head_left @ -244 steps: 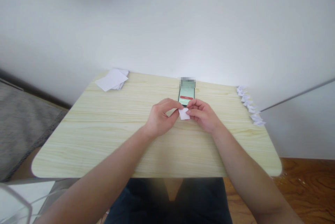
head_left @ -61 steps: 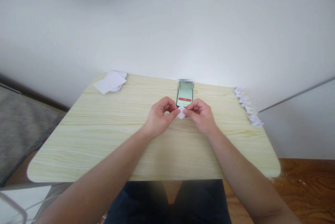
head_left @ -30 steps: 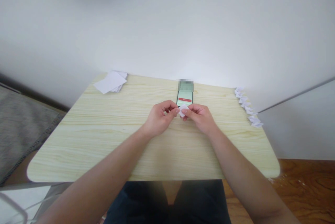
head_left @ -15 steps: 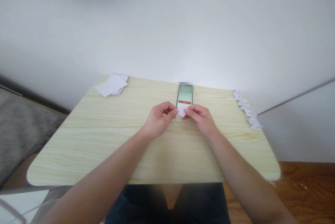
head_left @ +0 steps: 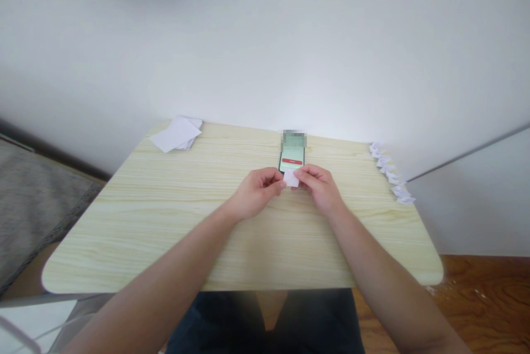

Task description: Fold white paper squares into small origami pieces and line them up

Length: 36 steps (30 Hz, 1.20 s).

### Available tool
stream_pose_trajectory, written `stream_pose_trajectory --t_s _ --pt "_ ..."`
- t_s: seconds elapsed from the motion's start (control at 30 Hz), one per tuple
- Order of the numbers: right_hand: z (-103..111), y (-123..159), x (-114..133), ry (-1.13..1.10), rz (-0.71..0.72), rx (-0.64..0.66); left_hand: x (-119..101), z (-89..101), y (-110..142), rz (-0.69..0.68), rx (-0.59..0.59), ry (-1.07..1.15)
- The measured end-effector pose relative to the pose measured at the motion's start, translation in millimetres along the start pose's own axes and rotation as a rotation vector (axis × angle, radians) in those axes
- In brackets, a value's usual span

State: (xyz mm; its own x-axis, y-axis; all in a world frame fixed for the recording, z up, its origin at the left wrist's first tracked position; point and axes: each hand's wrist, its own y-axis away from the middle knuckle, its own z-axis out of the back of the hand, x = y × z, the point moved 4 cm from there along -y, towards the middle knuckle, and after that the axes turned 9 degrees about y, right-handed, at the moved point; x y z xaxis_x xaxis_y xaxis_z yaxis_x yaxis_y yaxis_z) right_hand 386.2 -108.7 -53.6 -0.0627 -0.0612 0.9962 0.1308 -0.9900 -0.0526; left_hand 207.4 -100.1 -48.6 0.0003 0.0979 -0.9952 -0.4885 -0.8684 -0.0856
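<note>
Between both hands is a small folded piece of white paper (head_left: 291, 178), held up above the table and roughly square in outline. My left hand (head_left: 259, 191) pinches its lower left corner between thumb and fingers. My right hand (head_left: 318, 184) grips the right side, its thumb on the near face and some fingers hidden behind the paper. Just beyond them lies a phone (head_left: 292, 154) with a lit screen and a red bar; its lower end is partly covered by the paper.
On the far left of the wooden table (head_left: 165, 221) lies a stack of white paper sheets (head_left: 177, 134). Several small folded white paper pieces (head_left: 389, 169) stand in a row along the right edge. A white wall (head_left: 265, 56) rises behind the table.
The paper has turned from a diamond-like pose to a squarer one. My left hand has shifted slightly right and down, its grip now on the lower left corner.
</note>
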Motion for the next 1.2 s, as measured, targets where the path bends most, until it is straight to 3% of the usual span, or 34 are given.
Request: stream_pose_trajectory --t_s 0.13,0.4,0.67,0.83,1.03,1.2 --pt "-1 -1 -2 -0.067 -0.01 0.015 0 -1.5 0 0.006 0.01 -0.008" --pt "3 2 9 0.219 0.068 -0.048 -4 -2.7 2 0.013 -0.047 0.02" --pt "-1 5 9 0.303 0.11 -0.027 0 2.4 -1 0.0 -0.079 0.055" --pt "-4 5 7 0.224 0.07 -0.003 -1 0.6 0 0.02 -0.082 0.038" --pt "-8 5 5 0.0 0.047 0.049 -4 5.8 -3 -0.016 -0.145 0.287" --pt "-8 6 8 -0.044 0.022 0.076 -3 5.6 -4 -0.024 -0.169 0.289"
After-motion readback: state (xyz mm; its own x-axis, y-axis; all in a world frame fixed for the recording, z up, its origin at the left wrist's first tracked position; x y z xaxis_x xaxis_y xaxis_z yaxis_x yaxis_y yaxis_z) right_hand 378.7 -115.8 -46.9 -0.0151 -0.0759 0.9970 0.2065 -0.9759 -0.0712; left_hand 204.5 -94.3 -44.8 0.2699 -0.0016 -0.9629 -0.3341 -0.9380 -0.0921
